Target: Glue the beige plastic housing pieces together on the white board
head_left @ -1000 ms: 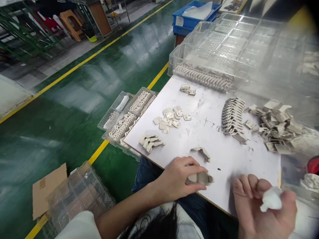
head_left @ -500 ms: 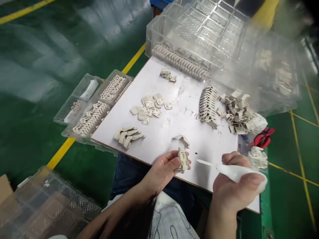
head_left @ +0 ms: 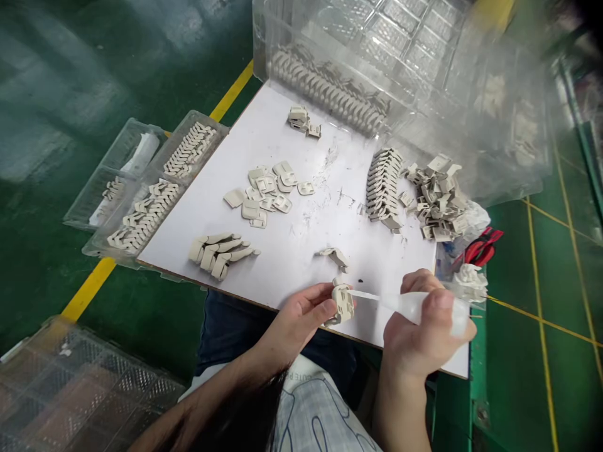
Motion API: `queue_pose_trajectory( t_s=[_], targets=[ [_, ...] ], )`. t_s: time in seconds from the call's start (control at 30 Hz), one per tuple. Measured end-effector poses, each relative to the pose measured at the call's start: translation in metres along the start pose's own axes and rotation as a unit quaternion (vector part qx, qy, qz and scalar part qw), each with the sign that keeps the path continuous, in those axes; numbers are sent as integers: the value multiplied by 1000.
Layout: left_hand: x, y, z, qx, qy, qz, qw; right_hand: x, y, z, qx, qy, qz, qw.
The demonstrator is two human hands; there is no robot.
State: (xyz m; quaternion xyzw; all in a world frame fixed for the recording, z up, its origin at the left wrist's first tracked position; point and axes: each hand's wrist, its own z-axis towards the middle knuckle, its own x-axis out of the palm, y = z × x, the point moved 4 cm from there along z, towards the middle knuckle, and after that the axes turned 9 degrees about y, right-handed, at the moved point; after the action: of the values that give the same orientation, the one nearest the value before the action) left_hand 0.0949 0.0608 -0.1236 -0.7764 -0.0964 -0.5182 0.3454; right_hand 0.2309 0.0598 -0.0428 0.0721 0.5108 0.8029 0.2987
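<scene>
Between the thumb and fingers of my left hand (head_left: 301, 317) is a small beige plastic part (head_left: 343, 304) with slots and raised edges, held near the board's front edge. My right hand (head_left: 426, 333) is wrapped around a white squeeze bottle (head_left: 409, 306) with a long thin nozzle. The nozzle tip points left and meets the upper right of the part; whether anything flows out I cannot make out. Just behind my left hand a bent beige piece (head_left: 335, 256) lies on the white board (head_left: 292, 263).
Flat beige pieces (head_left: 252, 209) lie loose mid-board, with joined pieces (head_left: 219, 254) front left. A nested row (head_left: 384, 188) and a jumbled pile (head_left: 438, 198) lie right. Clear compartment boxes (head_left: 325, 37) border the back; more trays (head_left: 141, 188) flank the left. Red-handled pliers (head_left: 481, 248) rest at the right edge.
My right hand has brought the bottle left, so its nozzle now reaches the beige part. My left hand keeps its grip on the part. The whole view has shifted slightly.
</scene>
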Motion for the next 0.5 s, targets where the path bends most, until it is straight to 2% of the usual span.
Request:
queue_pose_trajectory(
  t_s=[0.3, 0.5],
  targets=[
    [0, 1, 0, 6, 5, -2, 1000, -1, -8, -1, -27, -1, 1, 1000],
    [0, 1, -1, 3, 3, -5, 1000, 0, -7, -2, -14, 1, 2, 1000]
  ],
)
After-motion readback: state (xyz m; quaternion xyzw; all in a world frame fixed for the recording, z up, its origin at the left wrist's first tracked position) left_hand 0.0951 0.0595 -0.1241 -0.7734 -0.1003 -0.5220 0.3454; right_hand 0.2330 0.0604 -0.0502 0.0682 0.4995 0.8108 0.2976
